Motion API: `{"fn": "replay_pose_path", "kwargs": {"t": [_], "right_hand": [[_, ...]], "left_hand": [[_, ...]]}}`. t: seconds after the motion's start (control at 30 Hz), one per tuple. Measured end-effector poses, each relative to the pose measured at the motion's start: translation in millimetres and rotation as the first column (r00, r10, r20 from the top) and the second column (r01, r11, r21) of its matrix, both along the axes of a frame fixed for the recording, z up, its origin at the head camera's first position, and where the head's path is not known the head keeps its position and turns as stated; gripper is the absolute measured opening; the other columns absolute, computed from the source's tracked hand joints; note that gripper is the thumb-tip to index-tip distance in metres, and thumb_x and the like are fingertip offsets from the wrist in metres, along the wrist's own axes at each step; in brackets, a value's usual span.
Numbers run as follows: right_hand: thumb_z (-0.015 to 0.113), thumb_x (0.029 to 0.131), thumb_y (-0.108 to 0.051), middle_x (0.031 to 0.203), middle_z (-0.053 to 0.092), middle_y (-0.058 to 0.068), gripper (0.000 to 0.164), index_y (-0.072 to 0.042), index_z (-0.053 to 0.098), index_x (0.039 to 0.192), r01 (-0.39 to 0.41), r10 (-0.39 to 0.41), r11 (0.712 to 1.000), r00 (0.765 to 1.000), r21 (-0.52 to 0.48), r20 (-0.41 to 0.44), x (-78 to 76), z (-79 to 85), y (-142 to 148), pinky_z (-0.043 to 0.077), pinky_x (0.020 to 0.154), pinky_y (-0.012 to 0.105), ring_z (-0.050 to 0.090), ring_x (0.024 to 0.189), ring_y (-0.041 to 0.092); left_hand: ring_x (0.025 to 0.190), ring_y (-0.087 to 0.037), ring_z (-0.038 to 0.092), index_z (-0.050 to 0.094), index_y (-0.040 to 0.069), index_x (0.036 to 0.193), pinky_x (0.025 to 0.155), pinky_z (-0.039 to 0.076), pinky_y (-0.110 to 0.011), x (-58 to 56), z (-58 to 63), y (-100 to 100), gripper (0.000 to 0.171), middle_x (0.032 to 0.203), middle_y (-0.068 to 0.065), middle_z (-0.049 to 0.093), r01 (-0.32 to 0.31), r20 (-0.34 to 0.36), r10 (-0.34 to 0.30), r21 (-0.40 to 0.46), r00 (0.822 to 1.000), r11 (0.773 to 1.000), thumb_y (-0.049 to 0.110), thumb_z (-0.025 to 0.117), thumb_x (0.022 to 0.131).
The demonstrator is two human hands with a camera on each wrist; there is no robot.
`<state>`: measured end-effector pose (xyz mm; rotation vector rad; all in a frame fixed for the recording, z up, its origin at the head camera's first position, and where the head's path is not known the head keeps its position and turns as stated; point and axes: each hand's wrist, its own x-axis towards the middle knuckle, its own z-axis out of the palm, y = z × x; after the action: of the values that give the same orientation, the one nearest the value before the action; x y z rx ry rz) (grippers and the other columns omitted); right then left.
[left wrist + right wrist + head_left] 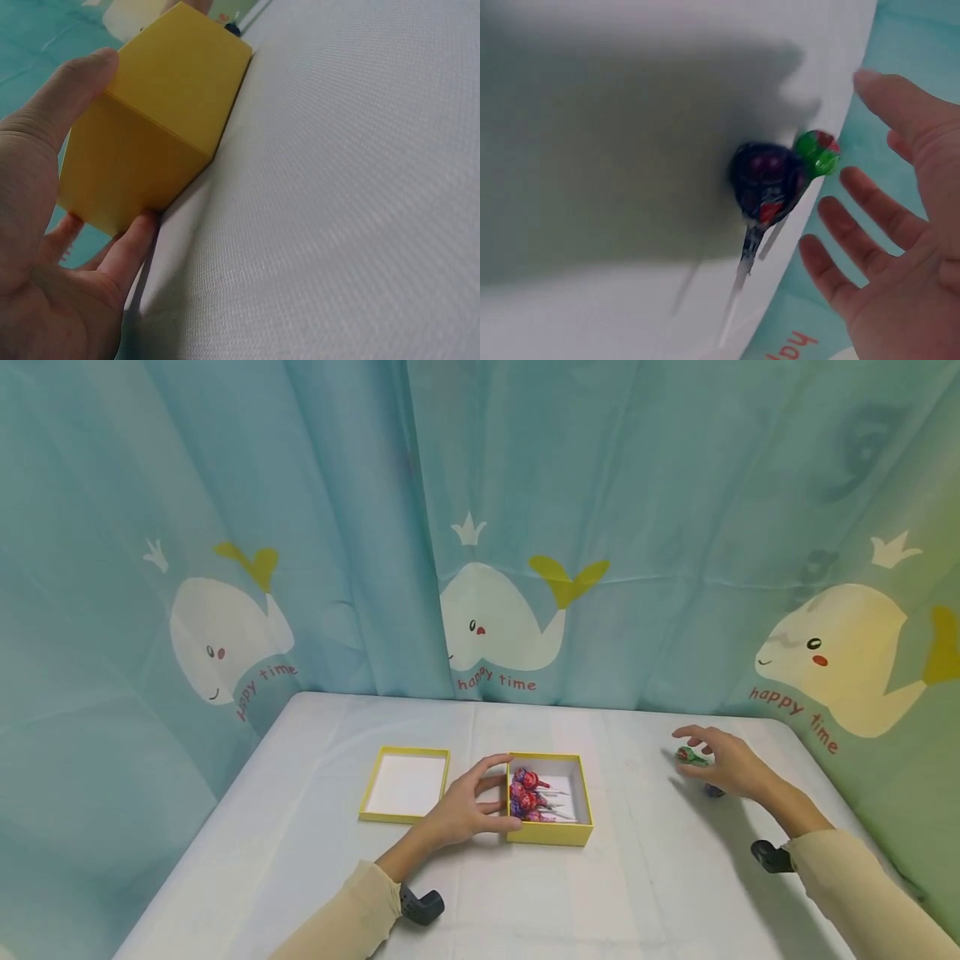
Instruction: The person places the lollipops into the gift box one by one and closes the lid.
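A yellow box (551, 835) with a white inside stands at the middle of the table. Several red and purple wrapped lollipops (531, 797) lie in it, heads to the left and white sticks to the right. My left hand (467, 810) holds the box at its left side, thumb at the front corner and fingers spread along the wall. At the right, my right hand (729, 766) hovers with fingers and thumb apart around a green lollipop (688, 756). A dark blue lollipop (766, 180) lies near the green one, partly under the hand in the head view.
The box's yellow-rimmed lid (405, 783) lies left of the box, its white inside facing up. A white cloth covers the table (630, 893). Blue-green curtains (360, 568) with printed whales hang along the back and sides.
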<state>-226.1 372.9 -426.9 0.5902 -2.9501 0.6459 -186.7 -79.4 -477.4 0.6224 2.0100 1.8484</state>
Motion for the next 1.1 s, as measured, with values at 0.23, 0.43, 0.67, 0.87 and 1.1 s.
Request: {"fn": "replay_pose_path", "kwargs": {"t": [0.23, 0.43, 0.67, 0.87, 1.1], "right_hand": [[0.085, 0.085, -0.018, 0.106, 0.067, 0.022, 0.057, 0.001, 0.058, 0.131, 0.038, -0.041, 0.998, 0.997, 0.042, 0.072, -6.8, -4.9, 4.3, 0.059, 0.073, 0.054, 0.066, 0.092, 0.037], [0.083, 0.086, -0.014, 0.096, 0.067, 0.012, 0.048, 0.001, 0.062, 0.126, 0.062, -0.065, 0.997, 0.995, 0.049, 0.077, -11.2, -7.6, 6.5, 0.055, 0.064, 0.039, 0.064, 0.083, 0.027], [0.08, 0.087, -0.012, 0.091, 0.066, 0.01, 0.037, 0.001, 0.065, 0.118, 0.076, -0.08, 0.996, 0.994, 0.048, 0.08, -13.3, -11.5, 9.0, 0.053, 0.063, 0.036, 0.062, 0.08, 0.025], [0.077, 0.088, -0.011, 0.089, 0.067, 0.009, 0.028, -0.001, 0.068, 0.112, 0.091, -0.094, 0.994, 0.994, 0.058, 0.06, -15.9, -16.0, 9.9, 0.054, 0.063, 0.038, 0.064, 0.079, 0.025], [0.075, 0.089, -0.009, 0.087, 0.066, 0.007, 0.023, -0.001, 0.068, 0.11, 0.086, -0.088, 0.995, 0.996, 0.044, 0.026, -17.5, -20.7, 12.1, 0.055, 0.062, 0.037, 0.065, 0.077, 0.024]], "left_hand": [[0.147, -0.033, 0.039, 0.038, 0.023, 0.157, 0.104, 0.053, -0.033, 1.3, 1.1, 1.3, 0.093, 0.164, -0.013, 0.028, -0.006, 0.002, 0.006, -0.005, 1.0, 1.0, 0.008, 0.089, 0.081], [0.147, -0.033, 0.04, 0.037, 0.021, 0.157, 0.104, 0.053, -0.034, 1.6, 1.4, 1.3, 0.093, 0.164, -0.013, 0.029, -0.008, -0.006, 0.008, -0.01, 1.0, 1.0, 0.008, 0.089, 0.081], [0.147, -0.032, 0.04, 0.039, 0.023, 0.157, 0.104, 0.053, -0.033, 1.2, 0.9, 0.9, 0.092, 0.164, -0.011, 0.029, -0.01, -0.004, 0.01, -0.015, 1.0, 1.0, 0.009, 0.089, 0.081], [0.146, -0.032, 0.04, 0.039, 0.023, 0.157, 0.104, 0.054, -0.034, 0.9, 0.9, 0.8, 0.092, 0.164, -0.01, 0.029, -0.01, -0.008, 0.01, -0.017, 1.0, 1.0, 0.01, 0.089, 0.081], [0.146, -0.033, 0.04, 0.039, 0.024, 0.156, 0.104, 0.054, -0.034, 1.4, 0.9, 0.7, 0.092, 0.164, -0.01, 0.029, -0.013, -0.005, 0.013, -0.012, 1.0, 1.0, 0.009, 0.089, 0.08]]}}
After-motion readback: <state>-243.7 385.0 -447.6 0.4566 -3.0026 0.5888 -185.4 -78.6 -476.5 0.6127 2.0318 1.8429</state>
